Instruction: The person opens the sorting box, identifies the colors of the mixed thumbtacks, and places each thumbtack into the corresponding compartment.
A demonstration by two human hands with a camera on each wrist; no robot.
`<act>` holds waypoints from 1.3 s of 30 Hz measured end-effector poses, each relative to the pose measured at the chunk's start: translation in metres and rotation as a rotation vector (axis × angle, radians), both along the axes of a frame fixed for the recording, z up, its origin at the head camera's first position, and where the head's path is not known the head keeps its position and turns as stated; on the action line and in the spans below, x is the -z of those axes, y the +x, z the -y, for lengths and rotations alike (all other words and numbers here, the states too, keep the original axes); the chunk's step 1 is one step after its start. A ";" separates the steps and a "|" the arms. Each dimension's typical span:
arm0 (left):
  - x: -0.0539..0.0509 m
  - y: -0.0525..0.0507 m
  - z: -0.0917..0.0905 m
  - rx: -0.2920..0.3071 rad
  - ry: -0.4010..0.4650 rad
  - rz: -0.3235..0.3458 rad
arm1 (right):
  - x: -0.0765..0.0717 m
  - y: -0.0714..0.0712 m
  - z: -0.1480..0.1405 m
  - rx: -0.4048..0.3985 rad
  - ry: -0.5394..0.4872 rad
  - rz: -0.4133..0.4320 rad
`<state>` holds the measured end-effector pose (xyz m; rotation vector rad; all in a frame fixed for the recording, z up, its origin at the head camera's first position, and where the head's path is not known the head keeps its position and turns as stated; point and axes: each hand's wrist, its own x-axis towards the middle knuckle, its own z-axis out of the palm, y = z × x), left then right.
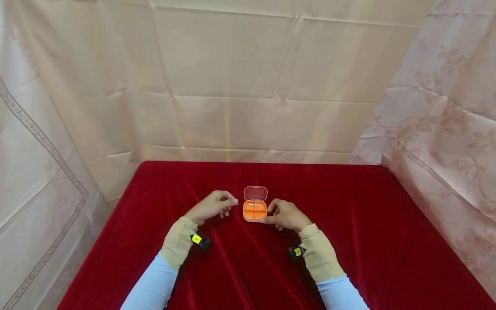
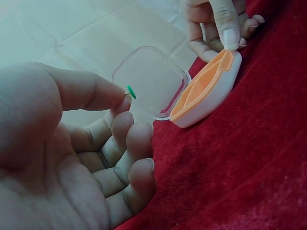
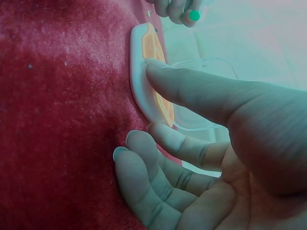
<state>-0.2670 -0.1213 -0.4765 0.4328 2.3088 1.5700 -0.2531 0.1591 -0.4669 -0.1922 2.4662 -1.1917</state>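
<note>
The left hand's (image 1: 214,206) grip pinched a tiny green-headed pin (image 2: 131,92) by its shaft, head outward, just left of an open orange box (image 1: 249,215) on the red tabletop (image 1: 348,241). The right hand's (image 1: 287,215) grip held the box's near right corner between thumb and forefinger, apparently steadying it. Only the wrist views revealed the green; the head view showed all four compartments.

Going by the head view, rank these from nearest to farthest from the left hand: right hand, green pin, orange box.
1. Green pin: pinched at the fingertips of the left hand.
2. Orange box: right of the pin, lid open.
3. Right hand: gripping the box's right side.
</note>
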 end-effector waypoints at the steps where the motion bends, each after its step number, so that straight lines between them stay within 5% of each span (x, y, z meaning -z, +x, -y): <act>1: 0.000 0.000 0.000 -0.001 0.000 0.002 | 0.000 0.000 0.000 0.001 -0.002 0.000; 39: 0.007 0.006 -0.016 0.035 -0.031 -0.020 | 0.001 0.000 0.000 0.012 -0.004 -0.001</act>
